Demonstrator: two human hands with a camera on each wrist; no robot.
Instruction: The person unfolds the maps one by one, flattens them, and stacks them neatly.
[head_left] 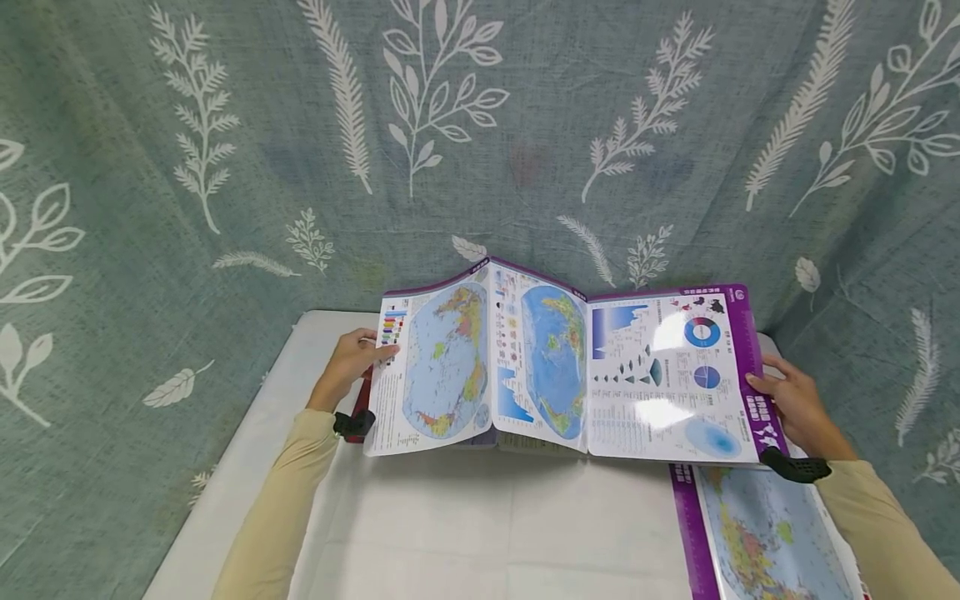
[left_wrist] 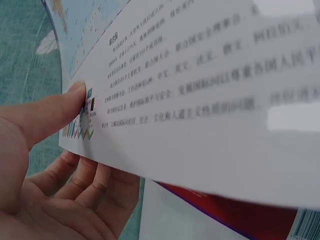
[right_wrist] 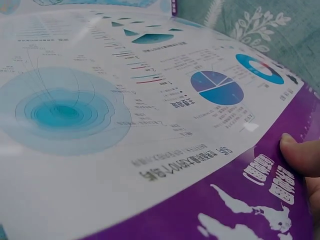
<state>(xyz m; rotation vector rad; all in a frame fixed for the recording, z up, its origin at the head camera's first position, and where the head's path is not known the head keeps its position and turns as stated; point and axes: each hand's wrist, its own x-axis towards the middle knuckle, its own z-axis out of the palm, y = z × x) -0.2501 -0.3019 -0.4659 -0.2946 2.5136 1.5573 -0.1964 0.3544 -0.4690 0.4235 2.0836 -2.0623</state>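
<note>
Left hand point(head_left: 351, 358) pinched the left edge of a three-panel fold-out world map point(head_left: 551, 367), thumb on the printed face; a red item point(head_left: 362, 410) showed partly beneath. Creased between panels, the map stretched above the white table point(head_left: 480, 533), before a leaf-patterned curtain point(head_left: 525, 167). At the far end, the right hand point(head_left: 797, 404) gripped its purple border, near a second purple-bordered map point(head_left: 780, 537) on the table.

Unfolded map point(head_left: 558, 367), seemingly above table point(head_left: 420, 533)
</note>
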